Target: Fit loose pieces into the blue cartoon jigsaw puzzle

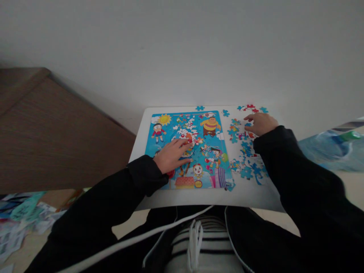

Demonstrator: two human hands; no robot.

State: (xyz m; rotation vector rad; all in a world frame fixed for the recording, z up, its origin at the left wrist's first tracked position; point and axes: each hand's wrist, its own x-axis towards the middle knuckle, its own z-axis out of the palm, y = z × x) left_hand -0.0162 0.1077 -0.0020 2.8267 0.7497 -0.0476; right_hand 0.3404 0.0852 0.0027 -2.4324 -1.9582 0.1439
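- Left hand [174, 154]: fingers spread, gripping nothing visible, palm down over the puzzle board [152, 146].
- Right hand [263, 124]: half curled, at two o'clock from the board's middle; cannot tell whether it grips anything.
- Loose pieces [247, 149]: three o'clock of the board.
- White table [199, 198]: beneath both.

Before me, a plain grey wall [182, 49] stands in dim light; brown wood-grained furniture [57, 140] is at my left, pale floor [355, 189] below.
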